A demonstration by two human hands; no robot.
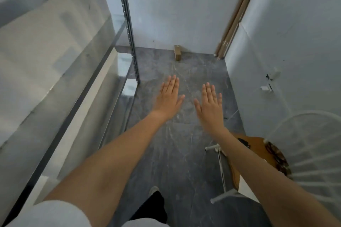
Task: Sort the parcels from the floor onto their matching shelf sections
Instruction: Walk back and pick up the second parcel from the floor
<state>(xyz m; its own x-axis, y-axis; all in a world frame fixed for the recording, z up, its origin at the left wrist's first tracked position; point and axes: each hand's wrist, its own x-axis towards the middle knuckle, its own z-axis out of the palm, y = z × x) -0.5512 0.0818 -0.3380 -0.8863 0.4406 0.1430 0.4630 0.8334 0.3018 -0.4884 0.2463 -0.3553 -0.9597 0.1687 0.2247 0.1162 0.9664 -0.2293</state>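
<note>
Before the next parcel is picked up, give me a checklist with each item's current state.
1. Left hand free: ok, fingers straight, holding nothing.
2. Right hand free: ok, open flat, holding nothing.
3. Parcel located: ok, one small cardboard box stands on the floor against the far wall.
4. Path to it: ok, bare floor ahead; the white fan stand and the guitar sit off to the right.
5. Shelf within reach: ok, it runs along the left side.
6. Matching shelf section: cannot tell, no label on the box or shelf is readable.
</note>
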